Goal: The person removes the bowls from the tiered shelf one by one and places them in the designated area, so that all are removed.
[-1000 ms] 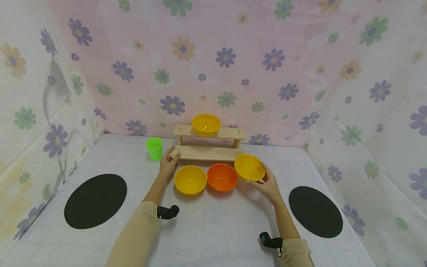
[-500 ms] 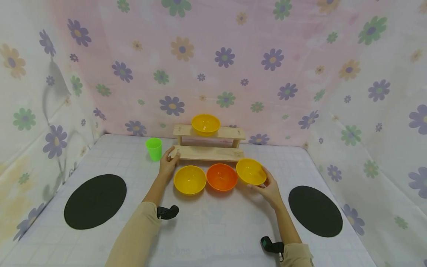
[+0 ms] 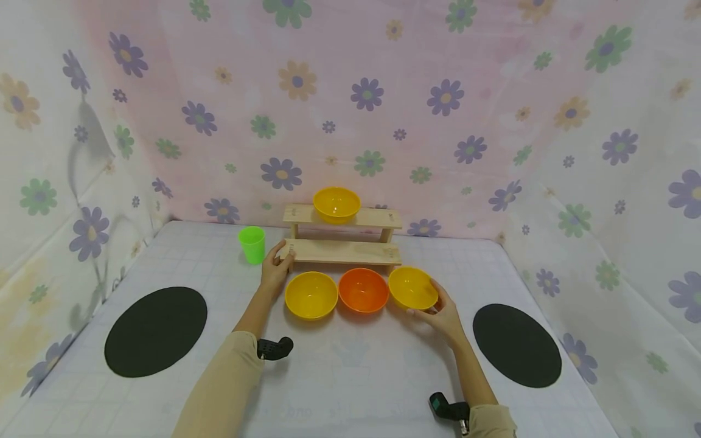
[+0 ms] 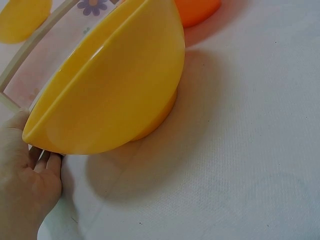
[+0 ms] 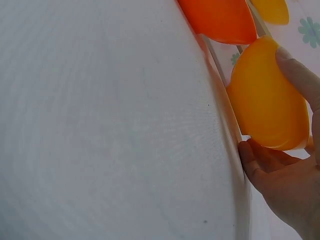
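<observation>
My right hand (image 3: pixel 445 315) holds a yellow bowl (image 3: pixel 412 288) at its right side, thumb and fingers round its wall in the right wrist view. This bowl stands at the right end of a row, beside an orange bowl (image 3: pixel 363 291). Left of that sits another yellow bowl (image 3: pixel 311 296), large in the left wrist view. My left hand (image 3: pixel 275 269) grips the left end of the lower board of a two-step wooden rack (image 3: pixel 339 251). On the rack's upper board rests a third yellow bowl (image 3: pixel 336 205).
A green cup (image 3: pixel 252 245) stands left of the rack, close to my left hand. Black round mats lie on the white tablecloth, a left mat (image 3: pixel 156 331) and a right mat (image 3: pixel 517 345). Flower-patterned cloth (image 3: pixel 328 91) walls the table at the back and sides.
My right hand has brought its yellow bowl down and toward me, away from the rack's right end, into line with the orange bowl. My left hand has stayed on the rack.
</observation>
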Action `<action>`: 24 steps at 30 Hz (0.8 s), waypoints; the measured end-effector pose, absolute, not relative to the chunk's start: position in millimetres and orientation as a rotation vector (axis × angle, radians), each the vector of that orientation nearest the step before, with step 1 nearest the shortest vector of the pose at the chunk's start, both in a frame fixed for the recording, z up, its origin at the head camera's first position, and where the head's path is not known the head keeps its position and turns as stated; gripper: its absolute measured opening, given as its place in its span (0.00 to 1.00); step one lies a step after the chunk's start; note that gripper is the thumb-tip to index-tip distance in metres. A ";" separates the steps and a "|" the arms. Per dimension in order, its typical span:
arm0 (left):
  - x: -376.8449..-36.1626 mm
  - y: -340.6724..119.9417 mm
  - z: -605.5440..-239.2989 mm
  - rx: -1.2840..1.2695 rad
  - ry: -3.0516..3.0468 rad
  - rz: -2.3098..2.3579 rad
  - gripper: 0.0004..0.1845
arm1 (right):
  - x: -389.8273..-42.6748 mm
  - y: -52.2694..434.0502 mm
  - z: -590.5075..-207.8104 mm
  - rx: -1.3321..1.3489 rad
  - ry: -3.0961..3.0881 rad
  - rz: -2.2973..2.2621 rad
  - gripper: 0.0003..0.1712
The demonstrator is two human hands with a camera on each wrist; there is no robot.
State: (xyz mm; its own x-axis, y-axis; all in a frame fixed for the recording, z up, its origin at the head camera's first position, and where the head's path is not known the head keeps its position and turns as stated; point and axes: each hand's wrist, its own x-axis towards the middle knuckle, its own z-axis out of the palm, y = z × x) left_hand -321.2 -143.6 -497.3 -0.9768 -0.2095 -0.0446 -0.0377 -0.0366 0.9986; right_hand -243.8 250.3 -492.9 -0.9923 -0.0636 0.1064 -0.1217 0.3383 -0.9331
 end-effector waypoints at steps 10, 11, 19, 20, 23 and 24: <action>-319.0 -143.0 -496.1 0.289 -2.116 -2.129 0.29 | -245.0 251.8 -497.2 0.179 -2.570 1.755 0.51; -318.9 -143.1 -496.0 0.284 -2.113 -2.131 0.29 | -245.0 251.7 -497.4 0.179 -2.565 1.761 0.51; -319.3 -142.6 -496.4 0.261 -2.093 -2.138 0.29 | -242.9 251.7 -499.8 0.178 -2.551 1.771 0.53; -319.1 -142.6 -496.2 0.265 -2.097 -2.135 0.29 | -242.6 251.7 -499.5 0.180 -2.553 1.771 0.53; -318.6 -141.9 -495.7 0.283 -2.103 -2.131 0.29 | -241.8 251.9 -497.8 0.202 -2.554 1.783 0.52; -318.5 -141.8 -495.5 0.288 -2.106 -2.129 0.29 | -241.6 252.0 -497.1 0.214 -2.548 1.792 0.52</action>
